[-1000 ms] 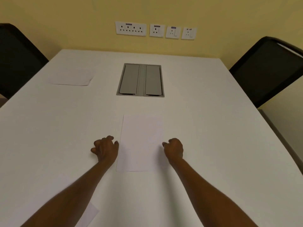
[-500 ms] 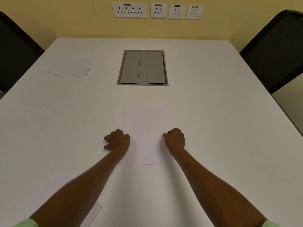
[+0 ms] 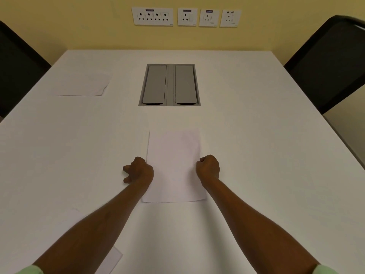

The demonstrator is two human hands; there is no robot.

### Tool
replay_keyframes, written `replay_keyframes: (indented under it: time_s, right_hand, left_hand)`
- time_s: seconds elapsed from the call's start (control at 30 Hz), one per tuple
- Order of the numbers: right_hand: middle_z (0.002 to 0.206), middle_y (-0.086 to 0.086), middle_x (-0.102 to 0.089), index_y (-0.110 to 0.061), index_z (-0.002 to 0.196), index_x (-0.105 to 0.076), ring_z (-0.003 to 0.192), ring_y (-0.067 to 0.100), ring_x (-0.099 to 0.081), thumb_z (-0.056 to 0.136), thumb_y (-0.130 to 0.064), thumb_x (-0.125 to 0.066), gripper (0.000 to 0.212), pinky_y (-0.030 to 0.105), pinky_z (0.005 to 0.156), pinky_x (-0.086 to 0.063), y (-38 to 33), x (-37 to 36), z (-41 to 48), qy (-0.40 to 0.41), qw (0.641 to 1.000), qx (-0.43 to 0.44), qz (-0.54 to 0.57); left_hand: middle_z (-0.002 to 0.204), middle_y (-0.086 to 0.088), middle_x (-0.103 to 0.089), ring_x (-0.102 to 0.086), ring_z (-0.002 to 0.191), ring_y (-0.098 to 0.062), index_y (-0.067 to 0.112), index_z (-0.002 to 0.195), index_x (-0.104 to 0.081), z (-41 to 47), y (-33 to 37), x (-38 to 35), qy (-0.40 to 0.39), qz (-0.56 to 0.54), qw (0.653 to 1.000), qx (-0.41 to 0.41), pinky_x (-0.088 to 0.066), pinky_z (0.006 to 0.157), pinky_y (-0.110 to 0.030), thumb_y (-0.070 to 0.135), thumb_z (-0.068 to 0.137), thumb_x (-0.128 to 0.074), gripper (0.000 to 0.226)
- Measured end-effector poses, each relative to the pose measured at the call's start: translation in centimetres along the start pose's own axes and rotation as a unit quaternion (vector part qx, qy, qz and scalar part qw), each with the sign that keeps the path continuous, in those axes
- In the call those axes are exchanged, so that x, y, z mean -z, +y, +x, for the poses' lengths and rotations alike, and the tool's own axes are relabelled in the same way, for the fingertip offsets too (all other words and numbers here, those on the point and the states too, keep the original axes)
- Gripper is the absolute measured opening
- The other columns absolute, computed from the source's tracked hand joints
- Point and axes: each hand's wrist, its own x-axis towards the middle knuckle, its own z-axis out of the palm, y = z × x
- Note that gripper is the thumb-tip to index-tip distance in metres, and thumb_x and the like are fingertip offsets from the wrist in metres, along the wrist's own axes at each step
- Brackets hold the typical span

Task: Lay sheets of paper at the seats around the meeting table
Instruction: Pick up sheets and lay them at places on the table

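pinching the sheet (image 3: pixel 173 165) on the surface (image 3: pixel 256 135): left hand (image 3: pixel 139 171) at 9 o'clock edge, right hand (image 3: pixel 208 168) at 3; bare room all round.

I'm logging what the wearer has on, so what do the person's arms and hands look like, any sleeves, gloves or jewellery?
Both forearms are bare from the hands back to near the elbow. The left hand and right hand wear no gloves, and no rings, watch or bracelets show. Pale green sleeves peek in at the bottom corners, the left sleeve and the right sleeve; only their edges show.
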Motion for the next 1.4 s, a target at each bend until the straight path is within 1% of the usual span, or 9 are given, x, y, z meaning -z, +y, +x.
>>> replay_keyframes:
  time_s: [0.17, 0.37, 0.53, 0.6, 0.7, 0.9, 1.03, 1.27, 1.4]
  right_hand:
    - [0.095, 0.003, -0.066, -0.011, 0.095, -0.065, 0.094, 0.030, -0.063, 0.086, -0.010, -0.054, 0.014, 0.029, 0.074, -0.044, -0.1, 0.0, 0.2, 0.009, 0.999, -0.007, 0.035]
    - [0.107, 0.007, -0.070, -0.006, 0.101, -0.067, 0.100, 0.030, -0.065, 0.088, -0.012, -0.056, 0.018, 0.030, 0.077, -0.046, -0.7, 1.0, -0.8, 0.030, 0.998, 0.015, 0.061]
    - [0.075, 0.001, -0.057, -0.019, 0.067, -0.053, 0.076, 0.029, -0.053, 0.087, -0.011, -0.056, 0.022, 0.028, 0.069, -0.041, -1.4, 3.7, -3.1, 0.041, 0.995, 0.034, 0.081]
    - [0.088, 0.007, -0.067, -0.010, 0.083, -0.065, 0.086, 0.030, -0.063, 0.087, -0.013, -0.059, 0.008, 0.030, 0.075, -0.046, -1.5, 5.7, -4.5, 0.050, 0.996, 0.047, 0.063]
    - [0.104, 0.014, -0.071, -0.006, 0.095, -0.068, 0.098, 0.032, -0.066, 0.086, -0.015, -0.061, 0.014, 0.033, 0.080, -0.050, -1.5, 9.0, -6.6, 0.066, 0.994, 0.074, 0.038]
    - [0.090, 0.013, -0.072, -0.001, 0.083, -0.068, 0.079, 0.027, -0.066, 0.080, -0.009, -0.062, 0.011, 0.029, 0.064, -0.047, -0.3, 16.5, -9.1, 0.097, 0.991, 0.086, 0.035]
    - [0.085, 0.016, -0.073, 0.004, 0.080, -0.069, 0.070, 0.029, -0.066, 0.071, -0.003, -0.058, 0.016, 0.030, 0.059, -0.048, 1.7, 20.6, -9.6, 0.120, 0.989, 0.081, 0.042]
    - [0.076, 0.003, -0.069, -0.010, 0.070, -0.070, 0.068, 0.021, -0.063, 0.076, -0.004, -0.069, 0.009, 0.028, 0.063, -0.049, 7.9, 26.2, -8.8, 0.128, 0.988, 0.083, 0.012]
    - [0.084, 0.008, -0.072, -0.008, 0.075, -0.073, 0.074, 0.026, -0.065, 0.078, -0.001, -0.066, 0.010, 0.036, 0.071, -0.057, 12.3, 28.6, -7.6, 0.122, 0.989, 0.077, -0.020]
  left_hand:
    - [0.093, -0.014, -0.042, -0.040, 0.096, -0.035, 0.014, 0.109, -0.064, 0.3, -0.7, 0.1, -0.011, -0.007, 1.000, -0.016, -0.036, 0.086, -0.041, 0.013, 0.092, -0.050, 0.022]
    - [0.104, -0.010, -0.062, -0.039, 0.111, -0.032, 0.020, 0.107, -0.065, -0.8, -0.4, 1.1, 0.009, 0.000, 0.999, -0.041, -0.028, 0.079, -0.040, 0.009, 0.092, -0.049, 0.024]
    - [0.107, -0.009, -0.065, -0.039, 0.117, -0.031, 0.019, 0.109, -0.065, -3.7, 0.1, 3.5, 0.018, 0.016, 0.996, -0.086, -0.030, 0.086, -0.042, 0.014, 0.093, -0.050, 0.023]
    - [0.104, -0.008, -0.066, -0.039, 0.117, -0.030, 0.019, 0.108, -0.066, -5.3, 0.0, 4.7, 0.019, 0.015, 0.993, -0.112, -0.027, 0.082, -0.039, 0.014, 0.093, -0.049, 0.023]
    - [0.100, -0.006, -0.068, -0.039, 0.117, -0.031, 0.021, 0.103, -0.067, -8.2, -0.1, 6.3, 0.014, 0.013, 0.986, -0.163, -0.025, 0.079, -0.037, 0.015, 0.092, -0.049, 0.022]
    - [0.114, -0.012, -0.061, -0.049, 0.107, -0.033, 0.020, 0.096, -0.065, -16.0, 0.2, 7.1, -0.137, -0.166, 0.970, -0.116, -0.040, 0.084, -0.036, 0.019, 0.086, -0.061, 0.010]
    - [0.107, -0.014, -0.066, -0.055, 0.111, -0.036, 0.017, 0.087, -0.063, -21.8, 0.6, 5.2, -0.214, -0.210, 0.946, -0.127, -0.045, 0.100, -0.051, 0.014, 0.084, -0.065, 0.005]
    - [0.109, -0.018, -0.067, -0.058, 0.090, -0.029, -0.001, 0.101, -0.066, -30.1, 0.9, -0.5, -0.302, -0.243, 0.919, -0.066, -0.043, 0.077, -0.031, 0.007, 0.085, -0.064, 0.018]
    - [0.117, -0.021, -0.064, -0.060, 0.105, -0.035, -0.008, 0.112, -0.062, -34.8, 0.5, -4.6, -0.337, -0.245, 0.909, -0.025, -0.042, 0.080, -0.032, 0.006, 0.084, -0.065, 0.031]
